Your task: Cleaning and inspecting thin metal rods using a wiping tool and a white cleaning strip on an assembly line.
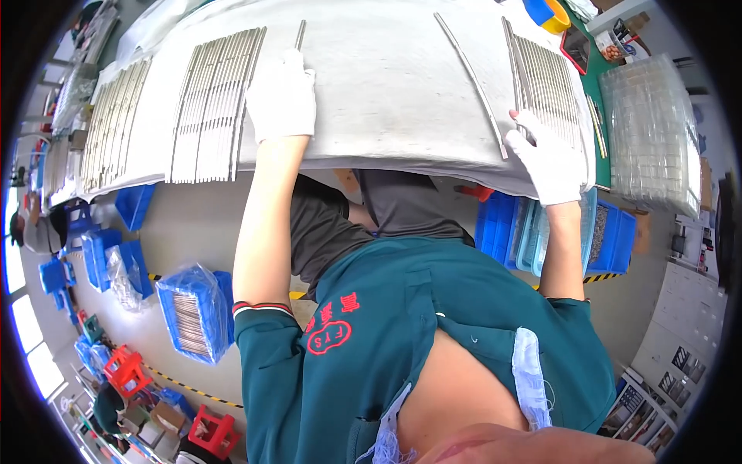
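My left hand [283, 99], in a white glove, lies closed over a thin metal strip [301, 35]. The strip's far end sticks out past my fingers, and the glove hides the rest. Just left of that hand is a row of metal strips [215, 104] laid side by side. My right hand [550, 158], gloved with a bare fingertip showing, is at the near left corner of another row [550, 81]. Its thumb and fingers close around the near end of that row's leftmost strip [512, 58], which stands slightly apart. A single curved strip [470, 77] lies left of this hand.
Another strip row [116, 124] lies at the far left of the cloth-covered table [379, 93]. Clear plastic trays [653, 131] are stacked at right, near a yellow tape roll [555, 17]. Blue bins [498, 228] stand below the table; a bagged blue crate [193, 313] is on the floor.
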Available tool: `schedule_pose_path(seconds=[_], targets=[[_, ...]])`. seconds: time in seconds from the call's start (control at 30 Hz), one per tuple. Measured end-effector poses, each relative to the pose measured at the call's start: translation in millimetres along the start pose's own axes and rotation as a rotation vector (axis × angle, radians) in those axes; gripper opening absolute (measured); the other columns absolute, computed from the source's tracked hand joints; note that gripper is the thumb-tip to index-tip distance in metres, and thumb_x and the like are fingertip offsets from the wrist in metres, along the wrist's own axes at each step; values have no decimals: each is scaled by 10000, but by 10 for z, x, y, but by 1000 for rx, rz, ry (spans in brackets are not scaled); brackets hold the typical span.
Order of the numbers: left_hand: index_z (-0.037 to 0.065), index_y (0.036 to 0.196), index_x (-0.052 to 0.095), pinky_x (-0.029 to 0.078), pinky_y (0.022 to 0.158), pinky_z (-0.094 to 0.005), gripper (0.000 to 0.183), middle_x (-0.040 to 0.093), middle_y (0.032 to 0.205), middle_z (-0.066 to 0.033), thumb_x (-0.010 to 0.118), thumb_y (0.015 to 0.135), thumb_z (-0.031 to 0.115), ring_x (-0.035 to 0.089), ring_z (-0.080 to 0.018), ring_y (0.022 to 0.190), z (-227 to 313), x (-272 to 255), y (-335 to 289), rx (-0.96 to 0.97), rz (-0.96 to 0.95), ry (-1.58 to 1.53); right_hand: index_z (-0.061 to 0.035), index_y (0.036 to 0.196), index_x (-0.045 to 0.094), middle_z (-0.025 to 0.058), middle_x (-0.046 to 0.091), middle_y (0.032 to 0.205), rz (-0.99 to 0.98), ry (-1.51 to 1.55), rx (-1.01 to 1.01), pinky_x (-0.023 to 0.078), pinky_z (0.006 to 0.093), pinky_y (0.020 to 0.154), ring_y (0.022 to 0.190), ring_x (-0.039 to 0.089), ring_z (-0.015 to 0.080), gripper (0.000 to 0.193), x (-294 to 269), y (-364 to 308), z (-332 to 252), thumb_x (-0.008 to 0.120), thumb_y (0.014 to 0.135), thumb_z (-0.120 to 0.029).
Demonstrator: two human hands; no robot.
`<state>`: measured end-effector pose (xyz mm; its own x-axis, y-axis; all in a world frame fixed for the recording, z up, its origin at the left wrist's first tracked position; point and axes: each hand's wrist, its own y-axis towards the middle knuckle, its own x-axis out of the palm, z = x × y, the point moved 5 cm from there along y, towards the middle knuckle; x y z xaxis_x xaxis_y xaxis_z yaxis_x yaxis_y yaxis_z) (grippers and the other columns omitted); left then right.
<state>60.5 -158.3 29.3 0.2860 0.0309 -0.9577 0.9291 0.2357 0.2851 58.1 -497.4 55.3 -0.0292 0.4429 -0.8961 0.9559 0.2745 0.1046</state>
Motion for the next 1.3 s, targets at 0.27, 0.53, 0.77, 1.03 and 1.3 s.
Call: schedule_pose_path(seconds=[0.27,0.53,0.77,1.03,1.3], targets=[[13,767,648,503,677,-385,211,644,769,-172,490,818,143,639,-290,717,167,63,81,46,55,-33,-97,1253,558,-43,464,630,-177,932,182,352,185,522,540,401,40,354,245,366,-544,497,920,-200],[53,1112,592,325,488,-193,329,457,671,55,547,893,294,360,-44,533,509,-222,-594,-177,-463,-1107,-93,1276,529,-31,521,646,-121,770,43,388,172,574,596,449,21,356,385,660,-521,440,947,-193],[28,1029,603,451,582,-236,231,557,717,-40,552,892,206,535,-84,634,321,-330,-1176,199,-401,-1030,-156,1431,300,46,624,724,-123,698,83,459,236,602,559,486,84,564,310,215,-457,453,888,-149],[40,969,619,236,370,-171,231,470,620,42,461,949,207,313,-22,406,286,10,-1342,-567,-857,-1488,-201,1379,383,118,620,720,-322,-36,-372,471,362,506,526,576,269,526,616,-305,-594,525,873,-180],[15,980,635,326,494,-202,209,499,665,24,545,906,189,393,-44,538,233,31,-1251,-456,-731,-1398,-239,1390,362,64,531,535,-186,-196,-483,415,361,413,426,526,240,556,592,-364,-671,536,866,-173]])
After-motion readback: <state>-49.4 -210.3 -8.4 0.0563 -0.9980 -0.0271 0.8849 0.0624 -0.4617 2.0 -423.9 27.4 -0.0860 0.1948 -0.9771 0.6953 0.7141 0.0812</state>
